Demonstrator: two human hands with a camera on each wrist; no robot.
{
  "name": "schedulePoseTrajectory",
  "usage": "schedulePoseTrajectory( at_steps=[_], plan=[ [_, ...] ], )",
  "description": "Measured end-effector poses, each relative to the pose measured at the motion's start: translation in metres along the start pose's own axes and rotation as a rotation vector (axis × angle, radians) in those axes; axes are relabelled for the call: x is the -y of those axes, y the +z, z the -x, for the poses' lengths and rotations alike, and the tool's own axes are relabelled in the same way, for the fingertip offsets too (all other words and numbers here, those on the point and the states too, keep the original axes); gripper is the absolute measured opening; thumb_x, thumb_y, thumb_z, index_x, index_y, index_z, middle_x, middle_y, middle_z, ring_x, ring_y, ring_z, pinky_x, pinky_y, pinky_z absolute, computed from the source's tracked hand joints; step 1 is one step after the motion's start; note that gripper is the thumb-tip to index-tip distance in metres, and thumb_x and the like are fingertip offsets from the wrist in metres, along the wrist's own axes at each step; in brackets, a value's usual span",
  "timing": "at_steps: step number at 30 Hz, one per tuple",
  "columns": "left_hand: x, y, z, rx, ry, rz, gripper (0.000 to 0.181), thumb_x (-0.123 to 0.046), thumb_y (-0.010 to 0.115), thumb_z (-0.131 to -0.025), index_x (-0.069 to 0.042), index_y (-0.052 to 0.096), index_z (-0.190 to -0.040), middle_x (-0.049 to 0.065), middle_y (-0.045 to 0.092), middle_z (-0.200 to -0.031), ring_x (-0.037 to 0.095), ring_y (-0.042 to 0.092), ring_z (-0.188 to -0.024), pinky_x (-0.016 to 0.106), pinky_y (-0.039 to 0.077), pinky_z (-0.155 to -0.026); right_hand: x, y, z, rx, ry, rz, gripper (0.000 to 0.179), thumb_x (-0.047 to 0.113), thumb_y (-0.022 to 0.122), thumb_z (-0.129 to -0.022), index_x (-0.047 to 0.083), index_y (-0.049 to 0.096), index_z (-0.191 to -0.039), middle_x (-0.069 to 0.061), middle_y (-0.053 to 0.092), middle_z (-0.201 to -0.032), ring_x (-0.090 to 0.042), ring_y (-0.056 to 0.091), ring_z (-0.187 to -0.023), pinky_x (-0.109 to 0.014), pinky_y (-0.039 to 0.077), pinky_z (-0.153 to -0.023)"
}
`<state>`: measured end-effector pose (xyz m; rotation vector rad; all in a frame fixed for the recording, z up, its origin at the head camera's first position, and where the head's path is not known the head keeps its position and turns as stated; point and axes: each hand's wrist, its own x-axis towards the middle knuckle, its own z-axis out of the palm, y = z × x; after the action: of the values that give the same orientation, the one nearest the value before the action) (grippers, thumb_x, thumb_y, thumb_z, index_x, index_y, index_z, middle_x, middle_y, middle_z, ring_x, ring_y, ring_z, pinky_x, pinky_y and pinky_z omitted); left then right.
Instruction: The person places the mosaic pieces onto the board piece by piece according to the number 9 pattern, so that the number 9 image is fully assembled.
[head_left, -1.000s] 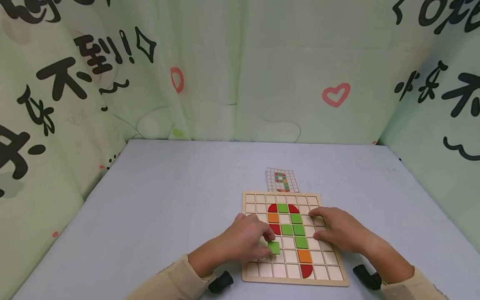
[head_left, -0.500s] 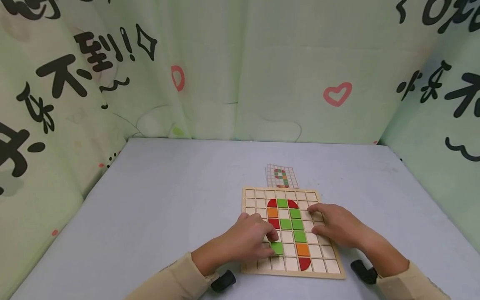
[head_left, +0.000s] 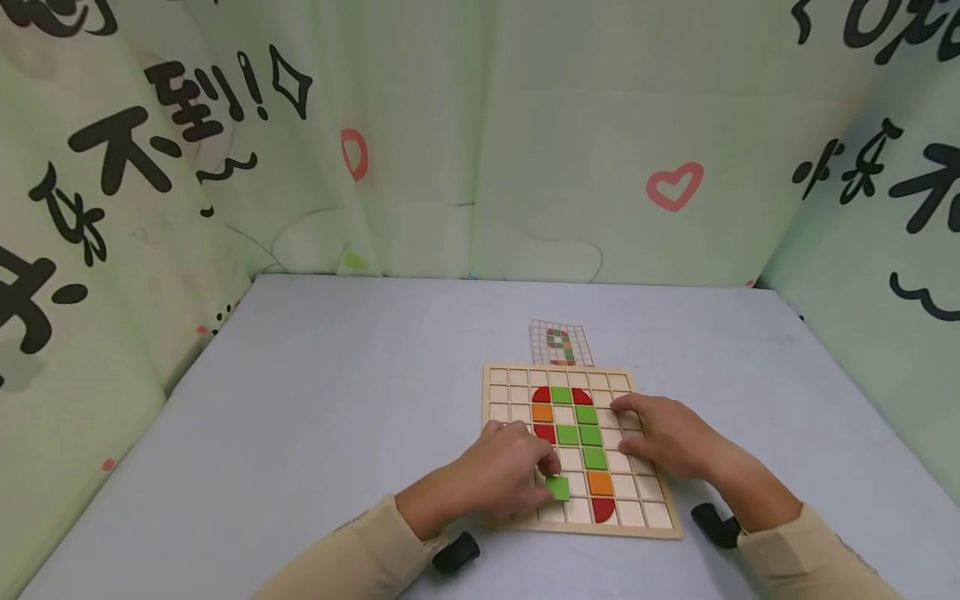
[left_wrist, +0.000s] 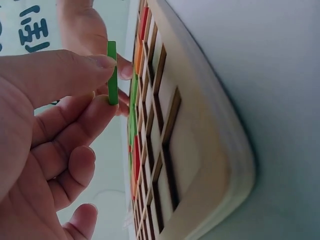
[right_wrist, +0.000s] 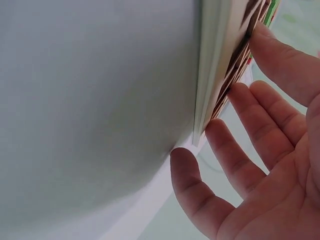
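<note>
A wooden grid board [head_left: 651,533] lies on the table, with a column and loop of green, orange and red tiles set in its squares. My left hand [head_left: 498,471] reaches over the lower left of the board. Its thumb and a fingertip pinch a green square tile [left_wrist: 112,75] by its flat faces, held above the grid in the left wrist view. At the board's right side, my right hand [head_left: 671,437] rests with spread fingers. In the right wrist view its thumb and fingertips [right_wrist: 215,127] lie along the grid and the wooden edge.
Behind the board lies a printed pattern card [head_left: 579,340] with a small coloured grid, its near end meeting the board's far edge. Pale curtains [head_left: 562,150] with black lettering surround the white table [head_left: 360,375]. Black camera mounts sit at both wrists.
My left hand has moved slightly right along the board, still pinching the green tile. Board, card and right hand appear a little higher in the head view.
</note>
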<state>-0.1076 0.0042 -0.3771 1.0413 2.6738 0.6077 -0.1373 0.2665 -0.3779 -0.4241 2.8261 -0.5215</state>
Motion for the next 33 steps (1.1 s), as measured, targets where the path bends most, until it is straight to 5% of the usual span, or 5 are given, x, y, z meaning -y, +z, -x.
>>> schedulePoseTrajectory(
  at_steps=[21,33],
  plan=[
    [-0.005,0.01,-0.015,-0.003,-0.049,-0.037,0.017,-0.031,0.078,-0.087,-0.023,0.077,-0.102,-0.02,0.061,-0.084,0.006,0.047,-0.09,0.031,0.032,-0.08,-0.002,-0.002,-0.009,-0.006,-0.001,-0.013,0.054,0.024,0.077,-0.088,0.002,0.057,-0.134,-0.023,0.057,-0.133,-0.044,0.052,-0.119,-0.062,0.039,-0.1],
    [-0.01,0.016,-0.015,0.002,-0.017,-0.041,0.008,-0.025,0.08,-0.085,-0.023,0.075,-0.092,-0.019,0.056,-0.077,0.006,0.046,-0.087,0.03,0.033,-0.077,-0.004,-0.002,-0.009,-0.009,-0.001,-0.027,0.054,0.024,0.078,-0.087,0.003,0.057,-0.133,-0.023,0.058,-0.132,-0.044,0.052,-0.118,-0.061,0.039,-0.099]
  ],
)
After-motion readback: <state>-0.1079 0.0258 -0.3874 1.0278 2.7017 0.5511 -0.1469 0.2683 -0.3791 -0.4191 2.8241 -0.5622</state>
